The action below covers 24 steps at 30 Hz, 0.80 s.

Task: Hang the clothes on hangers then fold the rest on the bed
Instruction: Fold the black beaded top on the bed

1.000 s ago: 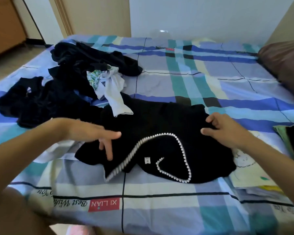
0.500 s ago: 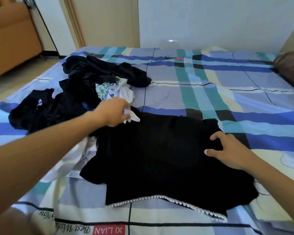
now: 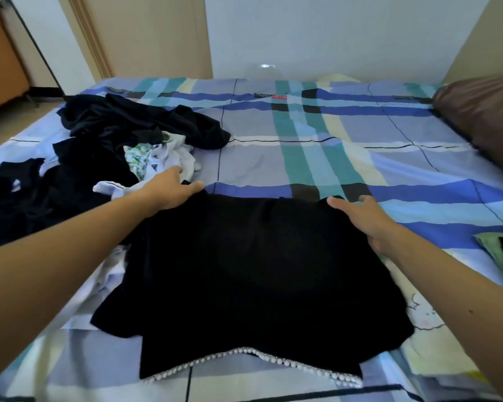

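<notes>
A black top (image 3: pixel 259 271) with a white beaded hem (image 3: pixel 244 355) lies spread flat on the bed (image 3: pixel 302 158), hem nearest the person. The left hand (image 3: pixel 169 190) rests on the top's far left corner, fingers straight and flat. The right hand (image 3: pixel 366 221) is at the far right corner, thumb on the cloth and fingers bent over the edge; whether it pinches cannot be told. Left of the top and beyond it sits an unsorted pile of dark clothes (image 3: pixel 99 134) with a white and green-printed piece (image 3: pixel 157 158) among it. No hangers are in view. Folding seems barely begun: this top is only smoothed out, and the pile remains.
</notes>
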### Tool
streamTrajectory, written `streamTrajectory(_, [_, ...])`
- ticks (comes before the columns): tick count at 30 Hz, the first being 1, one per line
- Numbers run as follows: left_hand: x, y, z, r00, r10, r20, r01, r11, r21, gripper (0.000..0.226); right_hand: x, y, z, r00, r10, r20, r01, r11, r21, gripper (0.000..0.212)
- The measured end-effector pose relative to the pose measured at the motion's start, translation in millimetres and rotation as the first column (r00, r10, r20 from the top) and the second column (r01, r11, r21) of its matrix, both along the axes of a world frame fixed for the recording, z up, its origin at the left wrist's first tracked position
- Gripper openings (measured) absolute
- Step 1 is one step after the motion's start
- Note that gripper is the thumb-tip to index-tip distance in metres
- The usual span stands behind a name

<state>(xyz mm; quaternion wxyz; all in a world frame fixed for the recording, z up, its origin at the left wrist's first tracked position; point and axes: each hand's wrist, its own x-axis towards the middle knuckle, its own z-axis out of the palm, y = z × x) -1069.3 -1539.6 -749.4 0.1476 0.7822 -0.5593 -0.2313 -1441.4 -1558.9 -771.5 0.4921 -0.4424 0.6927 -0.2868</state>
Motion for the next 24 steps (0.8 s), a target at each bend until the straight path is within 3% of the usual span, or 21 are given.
streamTrajectory(2, [-4, -10, -8, 0.996, 0.023, -0.085, -0.022, 1.0, 0.012, 0.046, -3, -9, -3, 0.996, 0.075, 0.043, -0.077, 0.996, 0.048, 0.053])
streamTrajectory(4, [-7, -18, -9, 0.996, 0.004, -0.091, -0.005, 1.0, -0.014, 0.032, -9, -18, -1, 0.993, 0.086, 0.081, -0.086, 0.996, -0.004, 0.028])
streamTrajectory(7, [1, -33, -6, 0.999, 0.045, -0.027, -0.048, 0.988, -0.146, 0.027, -25, -30, 3, 0.992, -0.025, 0.125, 0.043, 0.988, -0.145, 0.02])
streamTrajectory(8, [5, -37, -6, 0.995, 0.081, 0.052, -0.071, 0.982, -0.175, 0.031, -30, -31, 3, 0.992, -0.047, 0.116, 0.066, 0.984, -0.163, 0.022])
streamTrajectory(10, [2, -39, -12, 0.921, 0.114, 0.373, -0.047, 0.982, -0.185, 0.045, -37, -30, -4, 0.998, 0.002, 0.055, 0.005, 0.993, -0.122, 0.026])
streamTrajectory(12, [-29, -30, -16, 0.866, 0.035, 0.499, 0.113, 0.958, -0.263, 0.053, -41, -23, -6, 0.994, 0.105, -0.024, -0.106, 0.994, -0.019, 0.031])
streamTrajectory(15, [-100, 8, -16, 0.876, -0.273, 0.398, 0.406, 0.862, -0.303, 0.071, -49, -18, -4, 0.975, 0.214, -0.063, -0.21, 0.976, 0.061, 0.048])
streamTrajectory(18, [-147, 49, -42, 0.844, -0.475, 0.247, 0.509, 0.855, -0.095, 0.1, -52, -8, 5, 0.945, 0.324, 0.032, -0.326, 0.938, 0.119, 0.065])
streamTrajectory(20, [-156, 65, -66, 0.796, -0.542, 0.269, 0.548, 0.835, 0.06, 0.102, -52, 3, 8, 0.911, 0.405, 0.073, -0.411, 0.903, 0.125, 0.081])
streamTrajectory(22, [-155, 68, -76, 0.772, -0.548, 0.324, 0.547, 0.831, 0.101, 0.099, -53, 13, 9, 0.9, 0.429, 0.072, -0.435, 0.893, 0.114, 0.096])
streamTrajectory(24, [-153, 67, -67, 0.787, -0.546, 0.287, 0.532, 0.836, 0.13, 0.096, -52, 19, 13, 0.918, 0.393, 0.06, -0.397, 0.912, 0.106, 0.118])
